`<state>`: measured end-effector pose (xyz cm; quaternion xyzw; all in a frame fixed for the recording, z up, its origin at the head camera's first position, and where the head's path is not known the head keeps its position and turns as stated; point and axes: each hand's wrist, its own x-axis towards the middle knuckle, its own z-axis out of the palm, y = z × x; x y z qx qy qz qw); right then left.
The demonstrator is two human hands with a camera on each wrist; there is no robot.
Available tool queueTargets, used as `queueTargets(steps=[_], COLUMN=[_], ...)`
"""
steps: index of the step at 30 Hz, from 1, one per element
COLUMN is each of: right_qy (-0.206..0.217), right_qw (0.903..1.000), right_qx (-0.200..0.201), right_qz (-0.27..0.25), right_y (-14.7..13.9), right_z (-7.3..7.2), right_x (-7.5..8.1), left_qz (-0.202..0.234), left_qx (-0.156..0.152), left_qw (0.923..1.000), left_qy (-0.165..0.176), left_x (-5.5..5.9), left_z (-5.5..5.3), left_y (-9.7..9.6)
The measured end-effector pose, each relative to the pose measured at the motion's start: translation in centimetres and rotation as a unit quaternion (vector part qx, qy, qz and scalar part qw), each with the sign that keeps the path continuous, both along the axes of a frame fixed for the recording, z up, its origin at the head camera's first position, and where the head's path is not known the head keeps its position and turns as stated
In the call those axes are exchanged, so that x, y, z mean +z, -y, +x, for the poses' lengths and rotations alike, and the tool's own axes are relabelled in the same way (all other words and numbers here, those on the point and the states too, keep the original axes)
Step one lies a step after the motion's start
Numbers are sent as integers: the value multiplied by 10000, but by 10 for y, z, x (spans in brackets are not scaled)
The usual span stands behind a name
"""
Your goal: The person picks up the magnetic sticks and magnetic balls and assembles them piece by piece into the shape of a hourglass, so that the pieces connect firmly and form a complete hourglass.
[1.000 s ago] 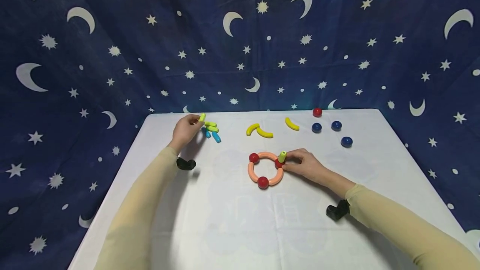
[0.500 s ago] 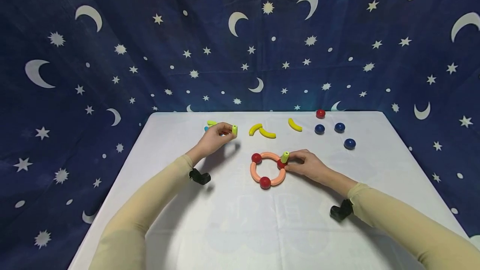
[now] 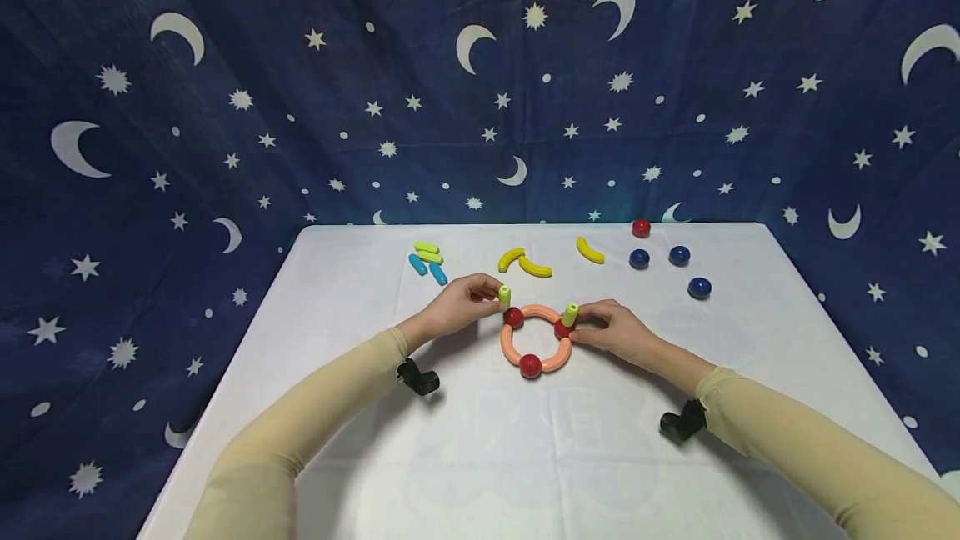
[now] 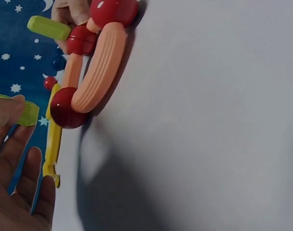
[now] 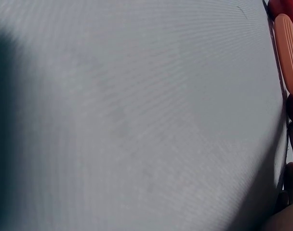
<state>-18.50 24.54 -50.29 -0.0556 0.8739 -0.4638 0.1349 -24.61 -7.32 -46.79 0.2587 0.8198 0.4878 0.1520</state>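
Two hands frame a ring (image 3: pixel 508 344) of red balls and peach rods on a white-covered table (image 3: pixel 480 457): the left hand (image 3: pixel 461 307) pinches a green stick (image 3: pixel 505 297) beside the far-left ball (image 3: pixel 513 319), and the right hand (image 3: pixel 613 330) grips the far-right ball (image 3: pixel 562 332), where a second green stick (image 3: pixel 571 315) rises. From the head, the held stick seems to meet its ball; the left wrist view shows a gap. The right wrist view catches only fingers (image 5: pixel 290 180) and the ring's side, so the right-hand grip is hard to judge there. One loose red ball (image 3: pixel 641 227) sits near the back edge; white cloth stretches broadly on the near side.
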Motion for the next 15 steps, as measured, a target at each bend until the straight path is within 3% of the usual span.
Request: queueTargets(steps=[15], right_qy=[-46], right_qw=[9999], right_qx=[17], right_qz=[-92], right_y=[-2], right_z=[-1], right_x=[-1], left_qz=[76], left_qx=[-107], left_qw=[9996], left_qy=[232], left_x=[-11], left_z=[5], left_y=[-9])
